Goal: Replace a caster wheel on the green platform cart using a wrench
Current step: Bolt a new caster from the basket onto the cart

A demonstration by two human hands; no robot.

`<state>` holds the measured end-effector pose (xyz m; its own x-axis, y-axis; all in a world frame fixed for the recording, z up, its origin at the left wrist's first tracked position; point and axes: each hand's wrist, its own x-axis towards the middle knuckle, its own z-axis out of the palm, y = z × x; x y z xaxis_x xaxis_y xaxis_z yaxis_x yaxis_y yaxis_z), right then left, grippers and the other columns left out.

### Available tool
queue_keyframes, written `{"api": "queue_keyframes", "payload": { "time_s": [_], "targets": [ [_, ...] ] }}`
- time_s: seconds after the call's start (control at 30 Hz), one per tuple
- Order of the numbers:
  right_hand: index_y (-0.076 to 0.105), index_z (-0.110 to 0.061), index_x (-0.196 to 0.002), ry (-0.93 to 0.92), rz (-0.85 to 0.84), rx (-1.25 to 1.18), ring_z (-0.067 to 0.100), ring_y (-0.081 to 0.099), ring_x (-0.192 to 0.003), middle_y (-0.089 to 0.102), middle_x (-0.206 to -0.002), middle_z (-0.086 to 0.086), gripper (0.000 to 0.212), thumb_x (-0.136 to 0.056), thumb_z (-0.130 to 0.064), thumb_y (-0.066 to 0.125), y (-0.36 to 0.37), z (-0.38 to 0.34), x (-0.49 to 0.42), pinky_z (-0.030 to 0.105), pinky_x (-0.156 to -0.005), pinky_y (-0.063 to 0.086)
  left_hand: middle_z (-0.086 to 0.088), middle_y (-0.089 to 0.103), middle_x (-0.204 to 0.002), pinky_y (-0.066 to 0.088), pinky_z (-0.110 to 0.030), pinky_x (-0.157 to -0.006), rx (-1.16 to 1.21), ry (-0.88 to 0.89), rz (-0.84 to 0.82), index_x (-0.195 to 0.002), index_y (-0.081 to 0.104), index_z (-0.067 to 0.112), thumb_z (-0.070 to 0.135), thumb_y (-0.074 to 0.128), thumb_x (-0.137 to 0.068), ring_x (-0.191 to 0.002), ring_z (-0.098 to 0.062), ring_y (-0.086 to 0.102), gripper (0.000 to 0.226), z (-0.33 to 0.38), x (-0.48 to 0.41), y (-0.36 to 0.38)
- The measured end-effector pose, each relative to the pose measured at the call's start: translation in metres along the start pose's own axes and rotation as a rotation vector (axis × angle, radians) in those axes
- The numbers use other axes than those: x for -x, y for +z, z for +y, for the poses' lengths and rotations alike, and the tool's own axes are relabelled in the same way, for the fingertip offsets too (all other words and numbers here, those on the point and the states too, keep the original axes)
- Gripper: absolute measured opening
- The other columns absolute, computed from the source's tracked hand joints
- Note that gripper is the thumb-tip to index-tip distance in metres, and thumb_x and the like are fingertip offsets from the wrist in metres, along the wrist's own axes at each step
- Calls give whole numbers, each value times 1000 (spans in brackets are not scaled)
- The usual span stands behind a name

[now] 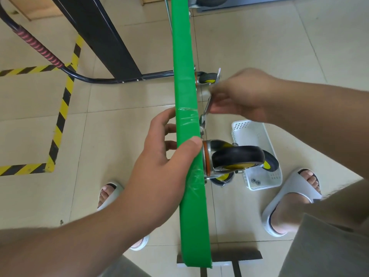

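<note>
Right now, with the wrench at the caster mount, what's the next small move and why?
Probably a short swing of the wrench about the fastener. The right hand pinches its handle, and its head sits at the mounting plate of the caster wheel, against the green cart standing on edge, which the left hand grips steady. Loosening or tightening: cannot tell.

Workshop or warehouse floor, by the look of it.
Here's the green platform cart standing on its edge, and left of it yellow-and-black hazard tape runs in lines across the pale tiled floor. Also left of the cart, a black steel frame rises off the tiles, and a black tube handle with a red-striped grip curves past it. Right of the cart, a white plastic basket sits on the floor holding a spare caster wheel and loose nuts.
</note>
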<state>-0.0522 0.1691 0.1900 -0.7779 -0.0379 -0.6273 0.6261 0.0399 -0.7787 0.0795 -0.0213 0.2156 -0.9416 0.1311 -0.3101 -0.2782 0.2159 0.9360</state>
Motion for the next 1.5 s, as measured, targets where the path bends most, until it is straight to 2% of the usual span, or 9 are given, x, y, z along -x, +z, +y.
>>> {"api": "queue_keyframes", "payload": {
  "time_s": [0.1, 0.27, 0.43, 0.53, 0.77, 1.0, 1.2, 1.37, 1.5],
  "targets": [
    [62, 1, -114, -234, 43, 53, 27, 78, -82, 74, -101, 20, 20, -98, -12, 65, -3, -17, 12, 33, -76, 64, 32, 58, -116, 64, -40, -78, 4, -9, -5, -132, 42, 64, 51, 55, -86, -106, -14, 68, 49, 1, 0, 0],
    [63, -3, -111, -704, -46, 252, 16, 77, -82, 75, -94, 8, 14, -101, -13, 62, 1, -31, 44, 28, -76, 63, 33, 57, -119, 64, -42, -78, -3, -14, -10, -133, 41, 64, 53, 54, -86, -107, -17, 69, 49, 2, 1, 1],
    [59, 5, -113, -1014, -115, 428, 25, 75, -88, 71, -100, 21, 22, -99, -12, 62, 1, -26, 67, 35, -76, 63, 33, 57, -121, 64, -41, -78, -11, -10, -5, -133, 39, 63, 55, 54, -86, -106, -16, 70, 51, 1, 0, 2],
    [60, 5, -111, -1114, -99, 506, 31, 70, -88, 67, -98, 20, 24, -97, -14, 66, -2, -18, 74, 44, -76, 61, 32, 57, -122, 64, -43, -79, -14, -8, 2, -134, 39, 64, 55, 55, -86, -107, -17, 70, 51, 1, 0, 2],
    [63, 2, -113, -1085, -122, 532, 26, 68, -96, 67, -100, 15, 24, -95, -15, 68, 0, 0, 81, 40, -77, 62, 31, 58, -121, 63, -44, -81, -17, 4, 12, -134, 41, 61, 55, 55, -86, -107, -16, 70, 51, 0, -1, 3],
    [61, -18, -108, -1047, -149, 465, 27, 69, -99, 68, -102, 13, 16, -95, -15, 69, 0, 2, 75, 42, -81, 61, 31, 57, -122, 63, -44, -80, -28, 4, 5, -136, 39, 60, 55, 54, -87, -108, -16, 69, 52, -1, -2, 2],
    [62, -13, -110, -999, -159, 436, 27, 71, -95, 69, -98, 9, 15, -96, -12, 66, 1, -1, 69, 43, -81, 60, 28, 58, -123, 63, -46, -82, -9, 8, 0, -134, 41, 62, 54, 55, -87, -111, -20, 68, 49, -1, -1, 2],
    [64, -5, -118, -798, -150, 288, 26, 75, -91, 74, -102, 18, 19, -99, -10, 63, 2, -5, 58, 36, -76, 64, 29, 58, -124, 63, -44, -80, -21, 11, -4, -133, 41, 63, 54, 54, -87, -110, -19, 69, 48, 0, -1, 2],
    [66, -1, -121, -575, -161, 106, 30, 75, -87, 74, -104, 20, 22, -101, -11, 61, 6, -7, 46, 37, -77, 64, 31, 57, -123, 64, -42, -78, -41, 10, -3, -135, 39, 62, 54, 53, -87, -109, -17, 69, 50, 0, -1, 1]
  ]
}}
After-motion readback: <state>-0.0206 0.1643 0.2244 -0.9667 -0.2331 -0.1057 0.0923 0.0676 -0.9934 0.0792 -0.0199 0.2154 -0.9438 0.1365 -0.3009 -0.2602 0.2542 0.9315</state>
